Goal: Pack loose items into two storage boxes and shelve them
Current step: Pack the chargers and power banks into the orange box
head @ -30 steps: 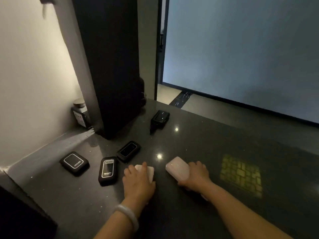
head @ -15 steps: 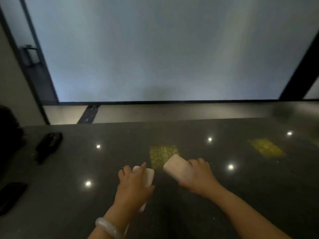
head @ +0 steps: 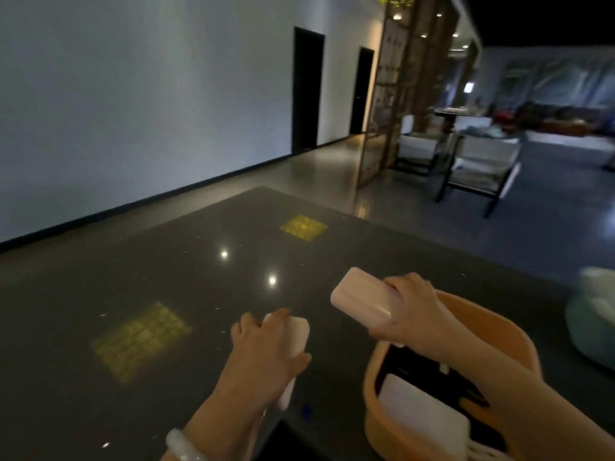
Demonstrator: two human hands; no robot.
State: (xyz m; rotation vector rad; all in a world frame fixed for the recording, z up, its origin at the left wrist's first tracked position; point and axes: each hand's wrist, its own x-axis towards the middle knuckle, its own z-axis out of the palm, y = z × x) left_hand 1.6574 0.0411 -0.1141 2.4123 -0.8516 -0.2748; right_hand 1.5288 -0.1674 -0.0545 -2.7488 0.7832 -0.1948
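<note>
Both hands are full here: left hand (head: 263, 354) grips a white power bank (head: 297, 341) above the dark countertop (head: 166, 277), right hand (head: 412, 311) is wrapped round a second white power bank (head: 361, 298) just over the rim of the orange storage basket (head: 499, 324), which already has a white item (head: 422, 417) and dark stuff inside

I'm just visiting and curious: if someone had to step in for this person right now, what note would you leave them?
Left hand: grips a white slab-shaped item above the dark counter.
Right hand: grips a second white item, at the far rim of the orange box.
Done: the orange box already holds a white flat item and something dark I can't identify.
Left: put both held items into a box, pack whatever else remains, then shelve. A pale teal container sits at the right edge, possibly the second box. No shelf in view.
</note>
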